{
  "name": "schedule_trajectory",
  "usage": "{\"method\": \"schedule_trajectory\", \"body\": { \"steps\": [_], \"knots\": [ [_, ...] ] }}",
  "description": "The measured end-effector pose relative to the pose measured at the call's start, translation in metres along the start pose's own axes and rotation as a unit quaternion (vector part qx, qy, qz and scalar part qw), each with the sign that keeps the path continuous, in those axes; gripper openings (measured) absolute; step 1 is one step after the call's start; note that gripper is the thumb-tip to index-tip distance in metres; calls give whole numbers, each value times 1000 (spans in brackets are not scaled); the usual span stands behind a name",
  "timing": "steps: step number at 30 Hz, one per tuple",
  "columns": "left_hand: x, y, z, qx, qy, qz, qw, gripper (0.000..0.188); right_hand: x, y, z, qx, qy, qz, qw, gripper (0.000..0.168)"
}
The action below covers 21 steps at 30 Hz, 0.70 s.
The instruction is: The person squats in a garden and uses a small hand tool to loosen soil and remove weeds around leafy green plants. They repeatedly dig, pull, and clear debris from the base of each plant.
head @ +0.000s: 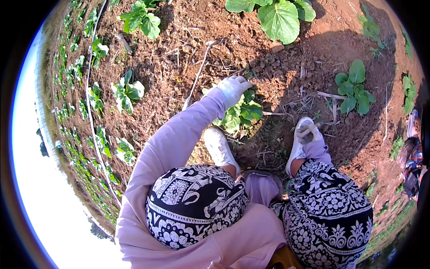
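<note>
My left hand [234, 90], in a pale glove, reaches over a low leafy green plant [241, 113] in the soil. Its fingers are extended and slightly apart, with nothing visible in them; the palm side is hidden. Close above my right shoe [297, 148] is my right hand [308, 132], also gloved, with dirt on the fingers. Those fingers are curled, and whether anything is inside them cannot be made out. My left shoe [218, 144] stands just below the plant.
Reddish-brown soil [158, 70] carries dry stalks, including a long pale stick [201, 67]. Large-leaved plants [279, 21] grow at the top, another plant [355, 88] to the right. A thin hose-like line [89, 101] runs along the left rows. Another person [415, 158] is at the right rim.
</note>
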<state>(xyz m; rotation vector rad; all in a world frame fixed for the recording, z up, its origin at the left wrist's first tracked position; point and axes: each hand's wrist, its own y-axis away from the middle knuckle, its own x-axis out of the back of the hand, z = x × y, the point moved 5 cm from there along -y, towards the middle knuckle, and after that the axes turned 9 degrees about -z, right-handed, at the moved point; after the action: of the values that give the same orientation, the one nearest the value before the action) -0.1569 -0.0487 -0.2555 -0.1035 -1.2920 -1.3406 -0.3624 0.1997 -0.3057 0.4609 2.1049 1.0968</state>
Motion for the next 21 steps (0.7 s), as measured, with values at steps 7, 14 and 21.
{"method": "schedule_trajectory", "body": {
  "steps": [7, 14, 21],
  "knots": [
    [40, -51, -50, 137, 140, 229, 954, 32, 4, 2, 2, 9, -6, 11, 1000, 44],
    [15, -54, -26, 94, -81, 98, 987, 33, 8, -2, 4, 5, -28, 14, 1000, 40],
    [9, -81, -45, 141, -87, 111, 980, 23, 7, 0, 3, 3, -12, 20, 1000, 41]
  ]
}}
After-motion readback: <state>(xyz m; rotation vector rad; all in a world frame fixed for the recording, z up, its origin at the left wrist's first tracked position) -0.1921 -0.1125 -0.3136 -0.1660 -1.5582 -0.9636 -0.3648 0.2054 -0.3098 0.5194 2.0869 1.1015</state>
